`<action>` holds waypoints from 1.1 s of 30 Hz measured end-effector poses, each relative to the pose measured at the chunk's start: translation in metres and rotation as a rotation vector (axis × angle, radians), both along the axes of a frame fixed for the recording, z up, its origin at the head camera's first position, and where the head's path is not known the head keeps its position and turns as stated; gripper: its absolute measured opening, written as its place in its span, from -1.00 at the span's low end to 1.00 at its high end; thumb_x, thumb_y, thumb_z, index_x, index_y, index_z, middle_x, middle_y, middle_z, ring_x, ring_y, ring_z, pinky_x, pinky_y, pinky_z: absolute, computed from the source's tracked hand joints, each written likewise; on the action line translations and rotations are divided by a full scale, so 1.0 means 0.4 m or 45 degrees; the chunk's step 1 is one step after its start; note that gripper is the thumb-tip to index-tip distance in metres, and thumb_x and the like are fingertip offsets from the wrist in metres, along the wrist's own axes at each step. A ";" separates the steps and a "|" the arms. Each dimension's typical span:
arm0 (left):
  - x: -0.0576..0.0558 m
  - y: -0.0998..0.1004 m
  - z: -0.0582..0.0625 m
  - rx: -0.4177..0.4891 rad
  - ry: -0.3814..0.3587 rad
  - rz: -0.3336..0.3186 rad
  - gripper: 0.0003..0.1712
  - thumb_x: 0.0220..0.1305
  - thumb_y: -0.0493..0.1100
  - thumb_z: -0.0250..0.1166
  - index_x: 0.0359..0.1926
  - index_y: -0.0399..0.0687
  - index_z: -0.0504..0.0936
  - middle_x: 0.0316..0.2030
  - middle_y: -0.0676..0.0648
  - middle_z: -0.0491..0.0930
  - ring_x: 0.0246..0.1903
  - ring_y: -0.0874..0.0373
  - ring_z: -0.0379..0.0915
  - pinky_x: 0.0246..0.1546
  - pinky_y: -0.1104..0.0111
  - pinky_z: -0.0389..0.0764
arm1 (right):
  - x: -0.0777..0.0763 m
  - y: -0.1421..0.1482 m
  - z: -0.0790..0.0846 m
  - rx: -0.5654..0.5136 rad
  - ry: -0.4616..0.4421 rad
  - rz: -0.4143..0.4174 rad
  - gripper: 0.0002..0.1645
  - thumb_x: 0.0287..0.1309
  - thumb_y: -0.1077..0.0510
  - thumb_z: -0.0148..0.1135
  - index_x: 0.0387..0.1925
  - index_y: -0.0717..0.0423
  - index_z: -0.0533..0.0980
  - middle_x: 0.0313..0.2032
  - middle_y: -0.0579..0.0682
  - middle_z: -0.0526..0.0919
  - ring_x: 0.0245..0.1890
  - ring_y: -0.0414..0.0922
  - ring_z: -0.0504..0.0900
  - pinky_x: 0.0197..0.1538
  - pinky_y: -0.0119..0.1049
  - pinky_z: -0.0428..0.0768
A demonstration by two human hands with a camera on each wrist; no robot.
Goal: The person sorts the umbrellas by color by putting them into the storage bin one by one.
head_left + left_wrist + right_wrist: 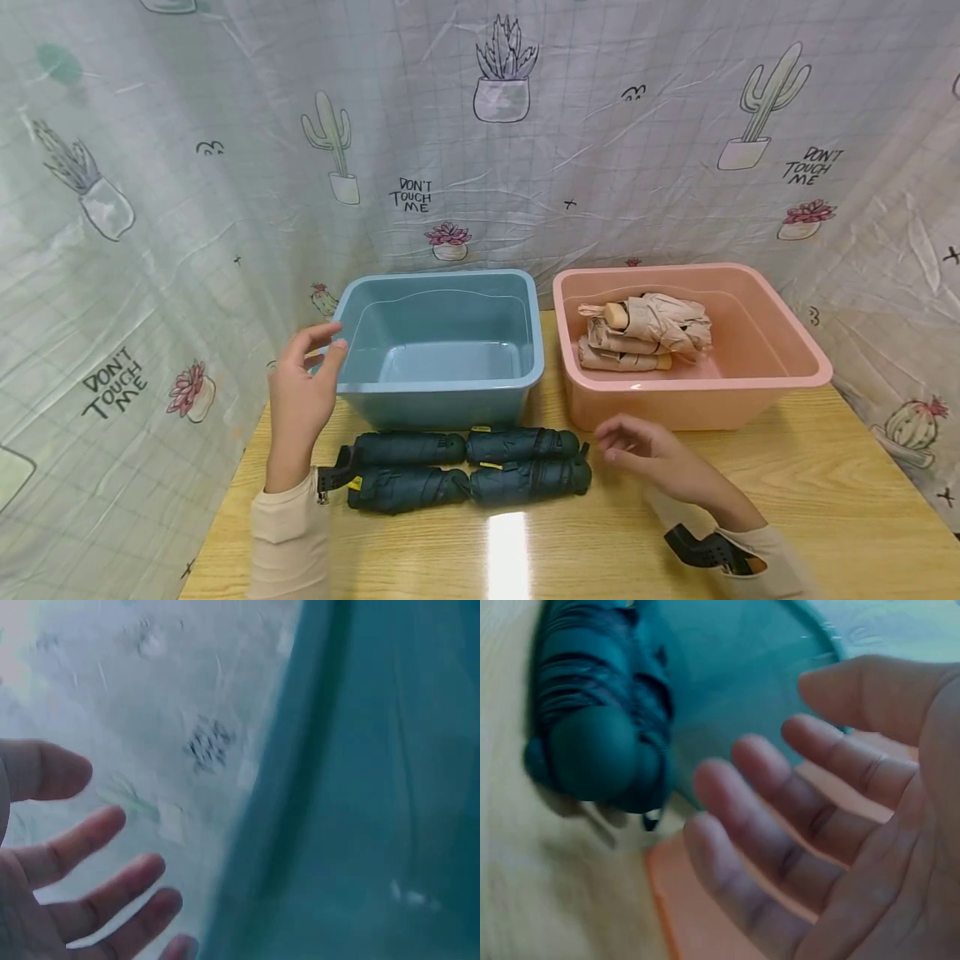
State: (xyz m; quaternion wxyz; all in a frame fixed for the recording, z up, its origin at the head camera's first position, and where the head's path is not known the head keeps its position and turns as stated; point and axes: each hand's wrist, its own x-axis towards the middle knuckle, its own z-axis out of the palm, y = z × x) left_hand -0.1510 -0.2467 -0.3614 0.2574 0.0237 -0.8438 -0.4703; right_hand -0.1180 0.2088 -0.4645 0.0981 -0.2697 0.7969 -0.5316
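Observation:
My left hand (pixel 306 379) is raised at the left rim of the blue bin (pixel 438 408), fingers loosely bent and holding nothing; the left wrist view shows its fingers (pixel 120 889) spread beside the bin's wall. In front of the blue bin lie several dark green folded umbrellas (pixel 528 483), laid in two rows with their handle ends to the right. Just right of those handle ends hovers my right hand (pixel 645 454), near the front of the pink bin (pixel 675 408). Nothing is in its grasp, and its fingers (pixel 780 772) are relaxed and apart in the right wrist view.
Several beige folded umbrellas (pixel 652 325) are piled in the left part of the pink bin. Both bins stand at the back of the wooden table (pixel 420 550), against a curtain (pixel 570 167) printed with cacti. Yellow tags show on the green umbrellas.

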 end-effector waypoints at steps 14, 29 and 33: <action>-0.072 -0.128 -0.077 0.352 -0.475 -0.067 -0.40 0.51 0.07 0.16 0.48 0.05 0.39 0.29 -0.11 0.44 -0.09 0.32 0.47 -0.18 0.54 0.56 | -0.007 -0.043 -0.076 0.051 -0.188 -0.149 -0.55 0.35 0.19 0.29 0.11 0.45 0.47 -0.10 0.26 0.67 -0.22 -0.18 0.66 -0.28 -0.24 0.71; -0.083 -0.160 -0.137 0.788 -0.466 -0.256 -0.24 0.45 0.08 0.27 0.51 -0.16 0.31 0.12 0.17 0.47 -0.04 0.31 0.56 -0.11 0.49 0.65 | 0.006 -0.093 -0.098 0.066 -0.296 -0.227 -0.31 0.23 0.16 0.41 0.21 0.52 0.36 -0.27 0.15 0.58 -0.47 -0.21 0.59 -0.42 -0.29 0.65; -0.081 -0.156 -0.143 0.835 -0.452 -0.223 -0.26 0.45 0.10 0.25 0.49 -0.15 0.34 0.14 0.17 0.45 -0.05 0.33 0.57 -0.10 0.52 0.63 | 0.012 -0.106 -0.097 0.047 -0.369 -0.250 -0.21 0.14 0.17 0.48 0.21 0.55 0.29 -0.25 0.18 0.55 -0.48 -0.15 0.62 -0.43 -0.26 0.66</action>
